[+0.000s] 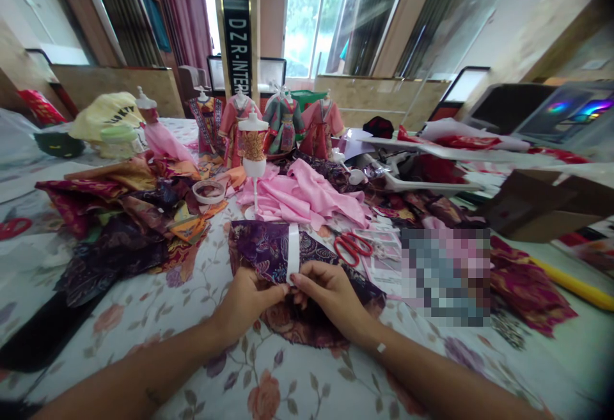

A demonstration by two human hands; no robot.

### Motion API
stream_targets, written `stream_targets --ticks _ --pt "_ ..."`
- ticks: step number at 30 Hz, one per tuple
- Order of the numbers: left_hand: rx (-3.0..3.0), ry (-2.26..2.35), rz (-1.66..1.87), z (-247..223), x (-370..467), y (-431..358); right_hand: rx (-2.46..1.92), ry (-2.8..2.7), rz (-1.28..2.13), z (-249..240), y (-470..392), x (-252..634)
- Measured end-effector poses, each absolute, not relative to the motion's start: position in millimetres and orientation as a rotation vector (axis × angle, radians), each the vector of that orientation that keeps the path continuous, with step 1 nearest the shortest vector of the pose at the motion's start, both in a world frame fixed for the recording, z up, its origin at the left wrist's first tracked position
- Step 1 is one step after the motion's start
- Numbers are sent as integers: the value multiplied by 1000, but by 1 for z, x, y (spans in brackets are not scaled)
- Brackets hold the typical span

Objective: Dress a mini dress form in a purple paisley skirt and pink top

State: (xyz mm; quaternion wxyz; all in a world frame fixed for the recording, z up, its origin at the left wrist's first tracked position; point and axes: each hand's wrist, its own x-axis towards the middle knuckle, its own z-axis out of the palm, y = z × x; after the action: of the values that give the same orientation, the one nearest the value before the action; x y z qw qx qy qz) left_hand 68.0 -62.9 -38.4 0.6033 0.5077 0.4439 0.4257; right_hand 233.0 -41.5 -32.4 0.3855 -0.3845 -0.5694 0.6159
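Observation:
A piece of dark purple patterned fabric (pixel 261 244) lies folded on the table before me, its brownish lower layer spreading below my hands. Across it runs a white strip (pixel 293 247), which looks like tape. My left hand (pixel 252 298) pinches the fabric's edge, thumb pointing at the strip's lower end. From the other side, my right hand (pixel 330 292) has thumb and forefinger closed at that same end of the strip. The fingertips of both hands nearly meet, and part of the grip is hidden. Red-handled scissors (pixel 354 248) rest right of the fabric.
A small white mannequin (pixel 254 145) with a gold-patterned wrap stands ahead, beside pink cloth (pixel 311 193). A tape roll (pixel 209 192) sits on scraps at left. Behind are several dressed mannequins (pixel 240 119). At right are a cardboard box (pixel 551 202) and a yellow tube (pixel 575 284).

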Motion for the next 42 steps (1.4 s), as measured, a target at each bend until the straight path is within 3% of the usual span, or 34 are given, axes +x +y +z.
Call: stream_targets --ticks 17,20,24,27,42 --pt "1186 1026 954 -38 66 -62 -1002 -1474 1581 -31 -40 234" --pt "1151 1086 975 -40 67 -62 -1039 -1561 1291 -32 -41 236" --pt "1128 1107 1011 -43 67 -62 -906 -1829 539 -27 -46 242" --pt "1176 1154 1007 -43 66 -63 -685 -2046 305 -24 -51 244" --pt "1259 1200 1014 -39 67 -68 -733 -2024 659 -22 -49 242"
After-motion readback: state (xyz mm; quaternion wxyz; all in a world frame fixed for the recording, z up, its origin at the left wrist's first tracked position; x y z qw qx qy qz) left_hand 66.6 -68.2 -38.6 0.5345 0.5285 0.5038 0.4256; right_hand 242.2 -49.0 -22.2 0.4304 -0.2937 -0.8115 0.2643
